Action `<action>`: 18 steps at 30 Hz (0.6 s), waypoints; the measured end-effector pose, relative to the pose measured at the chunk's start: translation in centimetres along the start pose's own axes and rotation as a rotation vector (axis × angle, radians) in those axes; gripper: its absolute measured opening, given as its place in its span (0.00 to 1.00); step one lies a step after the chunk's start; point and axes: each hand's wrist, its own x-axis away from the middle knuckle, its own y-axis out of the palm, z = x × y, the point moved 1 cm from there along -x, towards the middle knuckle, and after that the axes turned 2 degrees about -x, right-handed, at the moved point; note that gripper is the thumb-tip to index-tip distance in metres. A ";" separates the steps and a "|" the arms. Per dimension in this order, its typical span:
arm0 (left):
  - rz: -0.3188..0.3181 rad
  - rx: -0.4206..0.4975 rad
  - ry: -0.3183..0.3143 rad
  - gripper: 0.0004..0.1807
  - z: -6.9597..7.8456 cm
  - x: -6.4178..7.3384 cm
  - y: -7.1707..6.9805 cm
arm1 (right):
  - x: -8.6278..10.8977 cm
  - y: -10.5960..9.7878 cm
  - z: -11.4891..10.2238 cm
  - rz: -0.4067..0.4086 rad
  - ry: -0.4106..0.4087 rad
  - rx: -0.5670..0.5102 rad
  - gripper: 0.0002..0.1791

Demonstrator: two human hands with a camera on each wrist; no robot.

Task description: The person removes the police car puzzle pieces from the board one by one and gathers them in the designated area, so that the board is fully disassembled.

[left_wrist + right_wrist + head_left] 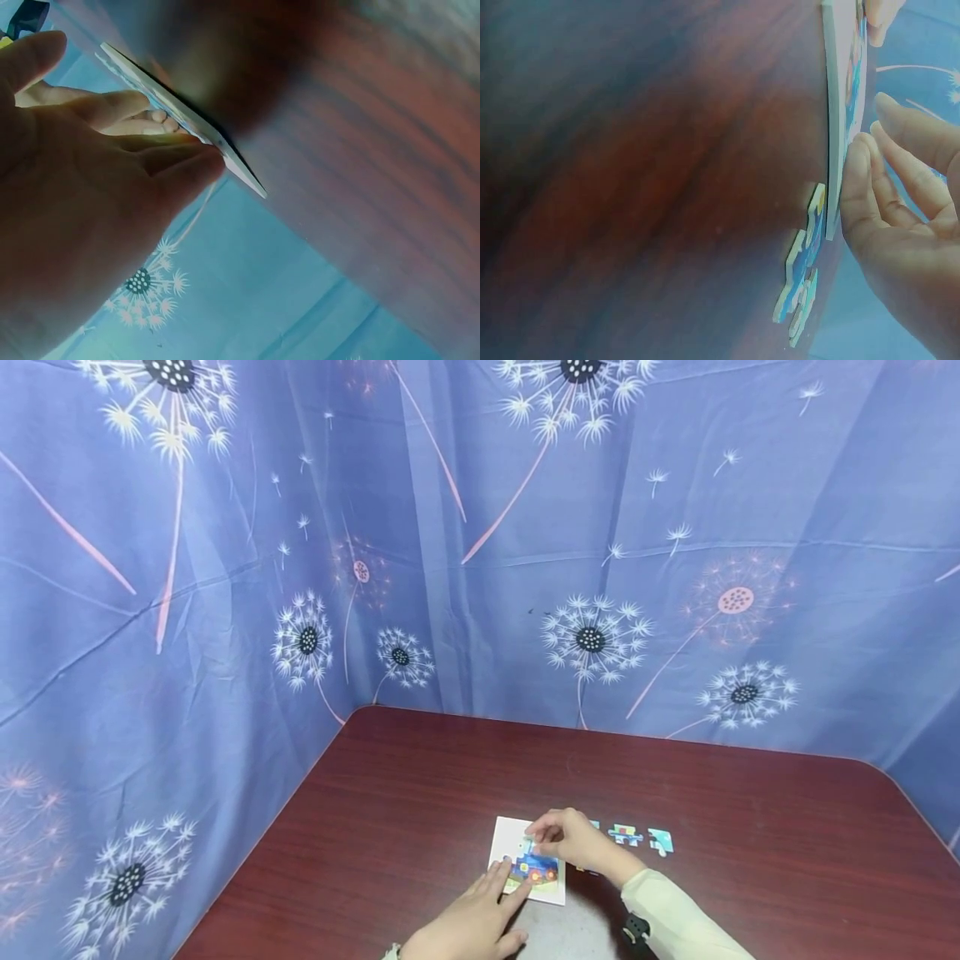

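Observation:
A white puzzle board (498,837) lies on the table, its picture partly filled with a blue vehicle on orange wheels. My left hand (472,917) rests with extended fingers on the board's near left part. In the left wrist view, the left hand's fingertips (214,159) lie along the board's edge. Over the board's upper middle is my right hand (573,842), thumb and fingers bent together. A light-blue bit shows by its fingertips in the head view; I cannot tell whether they grip it. In the right wrist view, the thumb (859,184) is right at the board.
Loose jigsaw pieces lie right of the board, among them a colourful one (626,834) and a light-blue one (661,841). Others are partly behind the right forearm. A blue dandelion-print curtain (480,635) borders the dark red table (420,777) at the back and left.

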 end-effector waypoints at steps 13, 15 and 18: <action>-0.035 0.000 -0.075 0.32 1.2 -0.5 -0.5 | 0.0 0.4 -0.1 -0.026 0.060 0.012 0.13; -0.040 -0.008 -0.079 0.31 1.3 -0.6 -0.5 | 0.0 0.4 -0.2 -0.024 0.067 0.011 0.13; -0.036 -0.023 -0.081 0.31 1.3 -0.6 -0.3 | 0.0 0.4 -0.3 -0.018 0.068 0.015 0.13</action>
